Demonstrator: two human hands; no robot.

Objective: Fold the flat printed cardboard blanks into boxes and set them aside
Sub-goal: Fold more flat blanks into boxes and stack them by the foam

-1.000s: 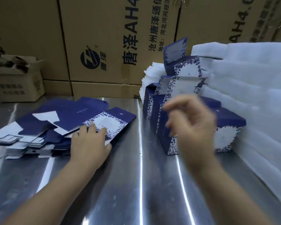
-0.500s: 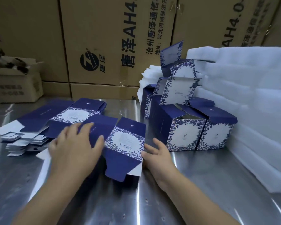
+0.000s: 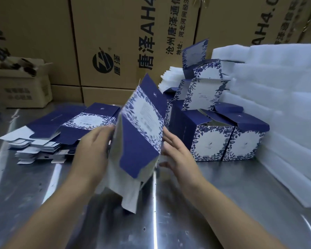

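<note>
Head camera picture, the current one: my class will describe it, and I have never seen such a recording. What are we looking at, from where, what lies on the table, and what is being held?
There is no machine here: a person works with two bare hands, and the single camera sits on their head, looking forward and down. That is why the arms reach in from the bottom edge. The left hand and right hand press, with fairly straight fingers, on opposite sides of a blue-and-white printed cardboard blank, which is lifted off the metal table and partly opened. On the left lies a stack of flat blanks. On the right stand folded boxes, some piled on others, beside white foam sheets. Brown cartons line the back.
</note>
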